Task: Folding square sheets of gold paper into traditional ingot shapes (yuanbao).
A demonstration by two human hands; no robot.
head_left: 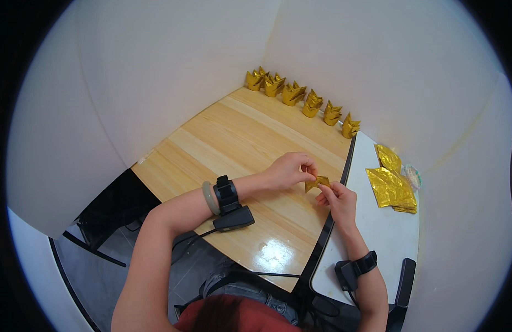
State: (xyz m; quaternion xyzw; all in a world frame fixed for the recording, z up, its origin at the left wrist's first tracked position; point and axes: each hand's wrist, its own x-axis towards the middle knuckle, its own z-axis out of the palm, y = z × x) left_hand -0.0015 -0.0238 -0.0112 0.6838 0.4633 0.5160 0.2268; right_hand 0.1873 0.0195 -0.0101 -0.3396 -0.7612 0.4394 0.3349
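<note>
Both the left hand (289, 170) and the right hand (338, 200) pinch a half-folded gold paper (318, 182); six finished gold shapes (302, 101) line the wall beyond it, and probably many flat gold sheets (391, 187) remain to its right.

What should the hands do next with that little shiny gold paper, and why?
Probably press the next fold flat. Both the left hand and the right hand pinch the small gold paper piece just above the wooden table. It looks flatter than the six finished gold shapes lined along the wall, so it seems only partly folded.
</note>
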